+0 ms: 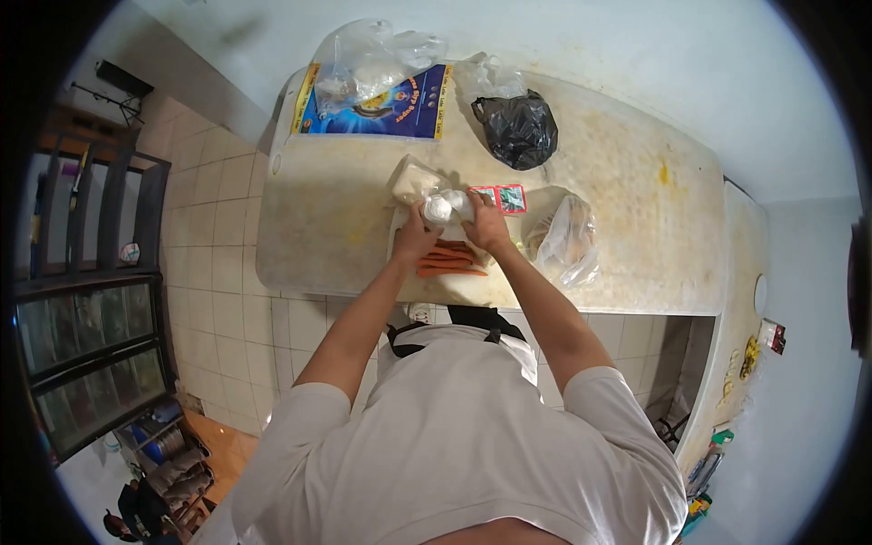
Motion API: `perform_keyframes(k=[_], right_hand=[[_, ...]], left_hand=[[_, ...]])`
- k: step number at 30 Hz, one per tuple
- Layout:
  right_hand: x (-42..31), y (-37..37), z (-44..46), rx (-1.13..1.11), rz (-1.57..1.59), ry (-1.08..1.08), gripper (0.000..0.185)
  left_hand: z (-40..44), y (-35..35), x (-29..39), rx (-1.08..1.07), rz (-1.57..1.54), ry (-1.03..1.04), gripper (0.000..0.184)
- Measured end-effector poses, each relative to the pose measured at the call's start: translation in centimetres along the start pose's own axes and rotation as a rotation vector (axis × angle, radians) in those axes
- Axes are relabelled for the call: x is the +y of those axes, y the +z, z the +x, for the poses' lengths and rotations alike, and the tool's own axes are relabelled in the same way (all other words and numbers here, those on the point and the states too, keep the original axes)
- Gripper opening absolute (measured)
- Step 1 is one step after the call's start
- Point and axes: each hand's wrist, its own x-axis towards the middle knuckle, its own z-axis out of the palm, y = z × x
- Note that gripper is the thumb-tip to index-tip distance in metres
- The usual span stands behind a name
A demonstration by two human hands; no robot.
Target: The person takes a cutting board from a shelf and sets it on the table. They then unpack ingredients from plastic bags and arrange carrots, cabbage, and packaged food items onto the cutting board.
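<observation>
A white roundish bundle (438, 211), which looks wrapped in clear plastic, lies between my hands on the table; its contents are too small to make out. My left hand (415, 240) grips its left side with curled fingers. From the right, my right hand (488, 224) closes on the bundle's other end, beside red-edged packets (511, 198) with dark green middles. Several orange carrots (450, 261) lie side by side just below the hands, on a pale surface. Behind the left hand sits a pale, clear-wrapped block or box (416, 179).
The worn table (654, 227) meets the wall at the back. On it are a black plastic bag (518, 129), a filled clear bag (565, 238) at right, and a blue printed sack (400, 107) under a clear bag (368, 59). A dark rack (91, 300) stands left.
</observation>
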Motion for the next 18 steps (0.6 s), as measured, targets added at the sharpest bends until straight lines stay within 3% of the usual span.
perform_keyframes(k=[1,3,6,9,14,18], right_hand=[[0.9,1.0,0.3,-0.043,0.048,0.053,0.075],[2.7,2.9,0.1,0.005,-0.007,-0.063,0.074],[3.0,2.3,-1.6,-0.012,0.000,-0.109,0.072],[3.8,1.3,-3.8,0.148,0.088,-0.062,0.070],[6.4,1.1,-9.0,0.383,0.303,0.264,0.075],[6.8,1.4,-12.1,0.284,0.413,0.366,0.085]], left_hand=[[-0.1,0.1,0.1,-0.002,0.043,0.067,0.083],[-1.7,0.8,-0.4,-0.013,0.133,0.198,0.086],[-4.5,1.5,-2.1,-0.070,0.576,0.509,0.091],[-6.6,2.0,-2.2,-0.044,0.943,0.576,0.093],[-4.9,2.4,-2.3,-0.289,0.946,0.443,0.077],[-4.2,2.8,-2.1,-0.414,0.866,0.336,0.058]])
